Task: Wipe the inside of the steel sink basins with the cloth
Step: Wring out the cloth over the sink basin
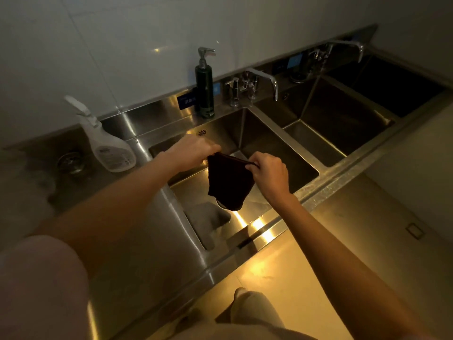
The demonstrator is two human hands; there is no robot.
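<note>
1. Closest to me, my pale sleeve (41, 285) is filling the lower left corner, and my trouser leg (255, 312) is showing below my arms, over the yellowish floor (343, 217).
2. I am reaching both bare forearms out over the steel sink.
3. My left hand (193, 149) is pinching the upper left corner of the dark cloth (229, 182), fingers curled onto its edge.
4. My right hand (268, 171) is pinching the upper right corner in the same way, so the top edge is stretching taut between my two hands.
5. The cloth is hanging below my grip, held in the air over the nearest basin (282, 153), its lower tip covering part of the drain.
6. Left of my left hand, a white spray bottle (107, 146) is standing on the wet drainboard (36, 187).
7. Beyond my hands, a dark pump dispenser (204, 87) is standing on the back ledge, with a tap (259, 82) just right of it.
8. Farther right of my right hand, a second basin (343, 119) and a third basin (392, 87) are lying in shadow, with another tap (348, 46) behind them.
</note>
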